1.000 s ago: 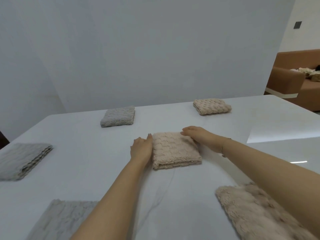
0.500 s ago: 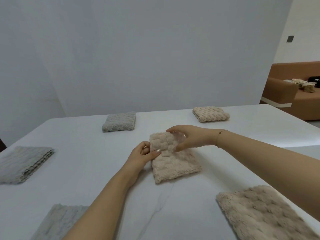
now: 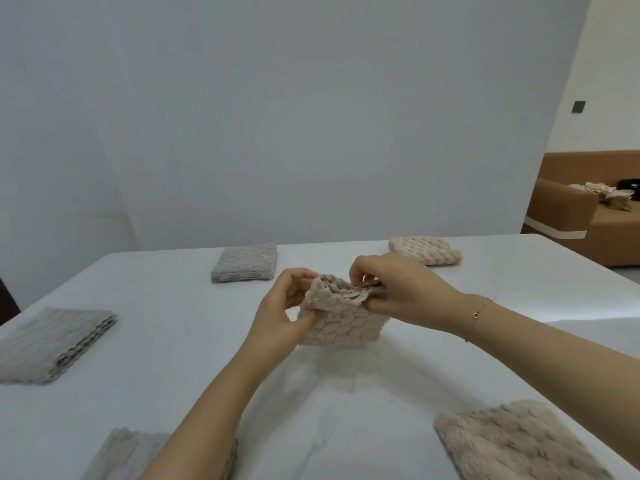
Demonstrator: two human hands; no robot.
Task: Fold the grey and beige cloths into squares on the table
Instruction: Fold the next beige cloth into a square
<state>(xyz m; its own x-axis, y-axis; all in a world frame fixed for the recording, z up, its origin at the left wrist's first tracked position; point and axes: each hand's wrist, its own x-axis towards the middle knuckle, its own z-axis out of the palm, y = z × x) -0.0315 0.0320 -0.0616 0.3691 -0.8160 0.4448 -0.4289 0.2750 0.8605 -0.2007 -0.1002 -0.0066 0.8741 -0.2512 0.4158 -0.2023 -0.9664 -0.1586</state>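
Observation:
A folded beige cloth is held up off the white table at its middle, hanging from its top edge. My left hand pinches its left upper corner. My right hand grips the right upper corner, fingers curled over the top layers. A folded grey square and a folded beige square lie at the far side. A grey cloth folded in layers lies at the left. Another grey cloth sits at the near left, partly under my left forearm. A beige cloth lies flat at the near right.
A plain white wall stands behind the table. A brown sofa with some items on it is at the far right, past the table's right edge.
The beige cloth lay flat on the table under both hands a second ago. Both hands have since gripped its far corners and lifted it upright off the surface.

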